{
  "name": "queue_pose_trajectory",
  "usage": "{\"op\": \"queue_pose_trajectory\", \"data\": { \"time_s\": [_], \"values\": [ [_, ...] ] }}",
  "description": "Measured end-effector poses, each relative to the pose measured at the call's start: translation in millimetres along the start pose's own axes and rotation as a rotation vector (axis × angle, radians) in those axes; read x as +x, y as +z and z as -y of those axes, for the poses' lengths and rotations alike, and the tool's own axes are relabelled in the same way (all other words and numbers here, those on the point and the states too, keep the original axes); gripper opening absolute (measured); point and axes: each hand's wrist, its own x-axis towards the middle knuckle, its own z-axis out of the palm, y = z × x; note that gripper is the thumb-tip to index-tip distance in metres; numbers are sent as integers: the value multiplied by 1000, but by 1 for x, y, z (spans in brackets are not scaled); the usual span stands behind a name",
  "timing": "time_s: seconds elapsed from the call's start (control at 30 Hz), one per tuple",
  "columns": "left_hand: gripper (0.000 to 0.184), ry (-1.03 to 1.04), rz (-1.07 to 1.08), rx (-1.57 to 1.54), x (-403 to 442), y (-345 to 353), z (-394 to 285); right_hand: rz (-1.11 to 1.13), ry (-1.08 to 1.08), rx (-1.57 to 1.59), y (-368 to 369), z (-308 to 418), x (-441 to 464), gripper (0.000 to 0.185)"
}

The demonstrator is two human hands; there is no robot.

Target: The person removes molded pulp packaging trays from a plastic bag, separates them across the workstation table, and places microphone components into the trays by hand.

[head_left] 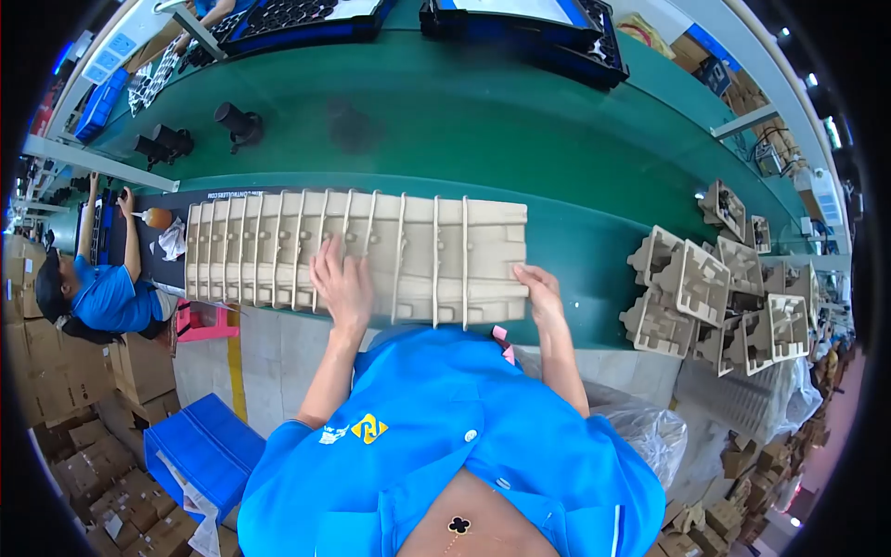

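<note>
A long row of nested beige moulded-pulp trays lies on the bench in front of my body. My left hand rests on the row near its middle, fingers spread over the tray ridges. At the row's right end my right hand pinches the edge of the last tray between thumb and fingers. The row's left part lies over a dark mat.
More pulp trays are piled on the bench at the right. Black cylindrical parts stand at the upper left. Black-and-blue crates line the far side. A co-worker is at the left, above a blue bin.
</note>
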Motion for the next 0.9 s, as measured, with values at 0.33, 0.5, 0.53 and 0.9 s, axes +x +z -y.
{"op": "queue_pose_trajectory", "data": {
  "time_s": [0.33,0.5,0.53,0.9],
  "values": [
    [34,27,32,-118,20,2,-24,-228,43,150,-87,5,-17,30],
    [40,122,268,-681,42,8,-95,-289,-6,131,-110,7,-31,31],
    [47,126,340,-714,43,24,-119,-288,-14,166,-114,2,-30,32],
    [51,-100,1152,-879,60,132,-229,-452,-188,481,-140,-75,-89,26]
  ]
}}
